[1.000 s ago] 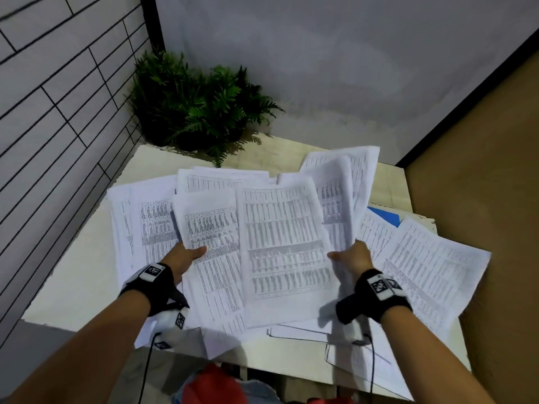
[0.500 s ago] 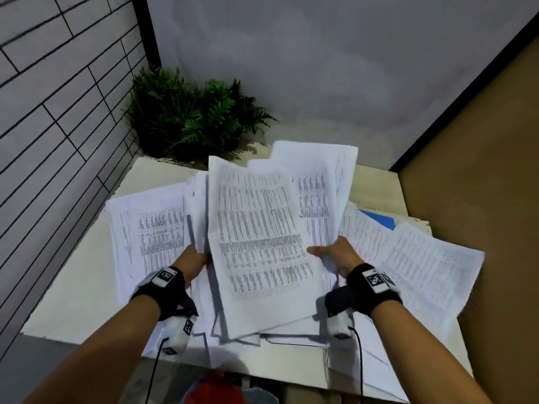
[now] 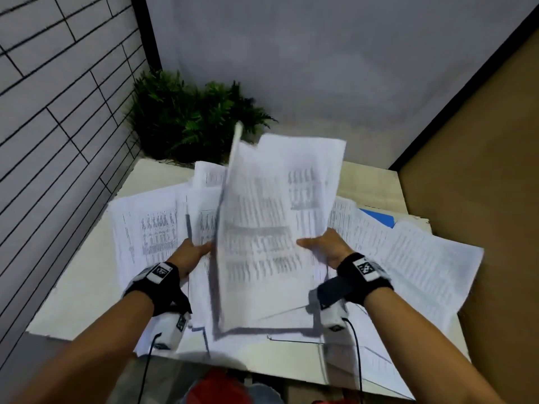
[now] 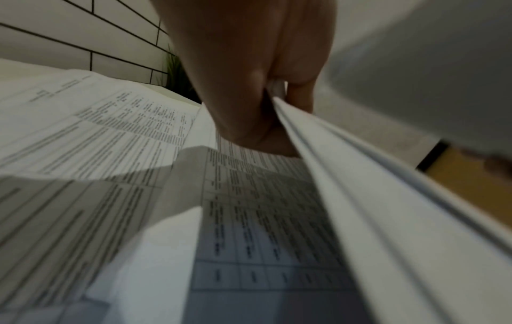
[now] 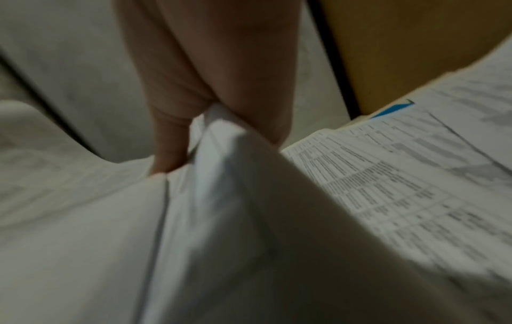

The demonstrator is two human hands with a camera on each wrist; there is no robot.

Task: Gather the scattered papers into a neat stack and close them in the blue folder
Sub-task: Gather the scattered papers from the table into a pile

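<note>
A bundle of printed white papers (image 3: 262,228) is tilted up off the table between both hands. My left hand (image 3: 194,250) pinches the bundle's left edge; the left wrist view shows the sheet edges (image 4: 318,140) caught between thumb and fingers (image 4: 249,87). My right hand (image 3: 323,246) grips the right edge, its thumb lying on the top sheet; the paper fold (image 5: 219,140) is pinched between its fingers (image 5: 172,131). More loose sheets (image 3: 420,263) lie spread on the table. Only a corner of the blue folder (image 3: 379,218) shows from under papers at the right.
A green potted plant (image 3: 189,118) stands at the table's far left corner against a tiled wall (image 3: 58,112). The cream table (image 3: 84,281) ends at a brown floor on the right. Further sheets (image 3: 143,228) lie left of the bundle. Something red (image 3: 215,389) sits below the near edge.
Both hands have drawn closer together and lifted the papers, so the sheets that lay fanned out now stand tilted up as one bundle. The head view has dipped slightly.
</note>
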